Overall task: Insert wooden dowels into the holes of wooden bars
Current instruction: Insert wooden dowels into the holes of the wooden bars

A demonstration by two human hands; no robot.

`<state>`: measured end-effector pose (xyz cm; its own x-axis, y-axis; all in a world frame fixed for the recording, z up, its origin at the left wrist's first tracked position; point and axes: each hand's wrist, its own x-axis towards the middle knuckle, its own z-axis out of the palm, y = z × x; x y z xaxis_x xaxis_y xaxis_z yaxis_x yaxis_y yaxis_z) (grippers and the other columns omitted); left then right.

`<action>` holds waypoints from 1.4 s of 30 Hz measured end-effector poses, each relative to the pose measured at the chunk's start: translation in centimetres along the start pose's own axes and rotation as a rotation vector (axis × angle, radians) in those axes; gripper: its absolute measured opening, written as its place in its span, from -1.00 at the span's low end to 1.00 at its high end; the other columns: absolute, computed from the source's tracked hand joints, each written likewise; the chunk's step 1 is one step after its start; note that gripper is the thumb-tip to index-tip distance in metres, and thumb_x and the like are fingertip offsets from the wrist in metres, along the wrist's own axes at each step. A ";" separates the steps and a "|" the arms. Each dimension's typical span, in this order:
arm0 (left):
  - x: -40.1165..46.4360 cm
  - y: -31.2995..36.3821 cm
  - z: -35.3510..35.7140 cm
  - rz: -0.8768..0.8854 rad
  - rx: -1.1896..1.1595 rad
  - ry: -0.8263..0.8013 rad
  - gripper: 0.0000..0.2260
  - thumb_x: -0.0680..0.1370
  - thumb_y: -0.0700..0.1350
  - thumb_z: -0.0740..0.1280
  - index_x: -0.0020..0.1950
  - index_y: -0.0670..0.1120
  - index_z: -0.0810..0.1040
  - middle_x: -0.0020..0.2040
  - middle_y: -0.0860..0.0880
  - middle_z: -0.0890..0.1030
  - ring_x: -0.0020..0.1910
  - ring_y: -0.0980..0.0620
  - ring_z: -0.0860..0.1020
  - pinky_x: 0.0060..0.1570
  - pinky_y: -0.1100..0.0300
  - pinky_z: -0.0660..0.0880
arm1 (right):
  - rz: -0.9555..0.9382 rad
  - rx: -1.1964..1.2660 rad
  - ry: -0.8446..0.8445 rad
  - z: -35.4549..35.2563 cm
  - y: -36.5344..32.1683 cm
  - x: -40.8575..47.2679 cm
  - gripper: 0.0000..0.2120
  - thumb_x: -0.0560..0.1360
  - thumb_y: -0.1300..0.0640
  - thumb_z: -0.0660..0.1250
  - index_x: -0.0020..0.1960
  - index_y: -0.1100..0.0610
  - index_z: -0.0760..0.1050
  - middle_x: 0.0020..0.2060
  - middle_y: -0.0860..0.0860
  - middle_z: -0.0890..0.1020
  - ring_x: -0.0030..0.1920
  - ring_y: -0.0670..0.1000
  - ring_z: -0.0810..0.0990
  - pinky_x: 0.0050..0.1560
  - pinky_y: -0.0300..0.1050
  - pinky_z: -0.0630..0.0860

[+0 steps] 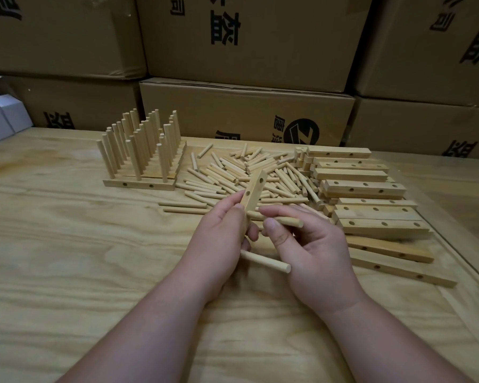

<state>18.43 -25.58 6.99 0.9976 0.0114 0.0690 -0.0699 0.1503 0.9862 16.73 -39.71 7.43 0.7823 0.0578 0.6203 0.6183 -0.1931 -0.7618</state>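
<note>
**Bar in left hand, dowel in right — centre frame**

Left hand [219,230] grips a pale rectangular wooden bar [253,193] by its lower end; the bar stands near upright, tilted slightly right, two round holes visible on its facing side. A short round light-wood dowel [264,261] pokes out to the right from below the left hand's fingers, lying roughly level; can't tell whether it sits in a bar hole.

Right hand [313,250] pinches a second round wooden dowel [286,221] between thumb and forefinger, dowel horizontal, its left end at the bar's lower part. Whether the tip is in a hole is hidden by the fingers.

Behind the hands, mid-frame: loose heap of plain wooden dowels [249,175] on the light plywood table [80,272]. Right of the heap — a stack of drilled wooden bars [371,205] running toward the right edge. Upper left of the heap: finished bars with upright dowels [141,150], rows side by side.

Brown cardboard cartons with black print [246,51] wall off the top of the frame. Small white box [3,117] at far left edge.
</note>
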 end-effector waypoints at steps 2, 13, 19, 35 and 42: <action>0.0 -0.1 0.0 0.010 0.004 -0.008 -0.77 0.60 -0.01 0.26 -0.01 0.31 0.65 -0.35 0.00 0.56 -0.35 0.11 0.49 -0.39 0.25 0.42 | 0.058 0.016 0.004 -0.1 0.1 0.1 -0.81 0.50 0.27 0.45 0.01 0.00 0.68 -0.13 -0.16 0.69 -0.03 -0.06 0.67 -0.03 -0.17 0.57; 0.1 -0.4 -0.1 0.011 0.035 0.019 -0.83 0.69 -0.01 0.24 0.11 0.23 0.60 -0.31 0.05 0.61 -0.37 0.12 0.47 -0.39 0.24 0.44 | 0.150 -0.019 0.051 -0.3 0.1 0.3 -0.83 0.45 0.22 0.52 -0.07 -0.05 0.70 -0.19 -0.17 0.73 -0.09 -0.14 0.70 -0.03 -0.20 0.60; 0.3 -0.4 -0.4 0.046 -0.034 0.072 -0.83 0.64 -0.09 0.35 0.21 0.09 0.61 -0.29 0.11 0.59 -0.48 0.11 0.42 -0.46 0.30 0.42 | 0.270 0.152 -0.006 -0.6 0.8 0.0 -0.78 0.51 0.09 0.28 0.01 0.05 0.71 -0.24 0.06 0.71 -0.31 -0.02 0.60 -0.32 -0.20 0.49; 0.7 -0.9 -0.9 0.064 -0.094 0.127 -0.83 0.62 -0.03 0.35 0.06 0.19 0.71 -0.33 0.10 0.57 -0.48 0.07 0.41 -0.47 0.24 0.42 | 0.222 -0.250 -0.106 -0.8 0.8 0.2 -0.48 0.63 -0.19 0.10 -0.33 0.15 0.41 -0.56 -0.16 0.37 -0.47 -0.16 0.36 -0.43 -0.32 0.28; 0.7 -0.8 -1.1 0.053 -0.074 0.120 -0.78 0.47 0.10 0.37 0.08 0.23 0.70 -0.29 0.08 0.60 -0.48 0.06 0.43 -0.44 0.20 0.42 | 0.137 -0.383 -0.118 -0.9 0.8 0.2 -0.52 0.64 -0.12 0.13 -0.32 0.15 0.44 -0.53 -0.13 0.39 -0.43 -0.11 0.38 -0.41 -0.31 0.23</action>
<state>19.20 -24.63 6.09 0.9855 0.1389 0.0977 -0.1268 0.2190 0.9675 17.34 -40.70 7.15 0.8725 0.1133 0.4753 0.4522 -0.5556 -0.6977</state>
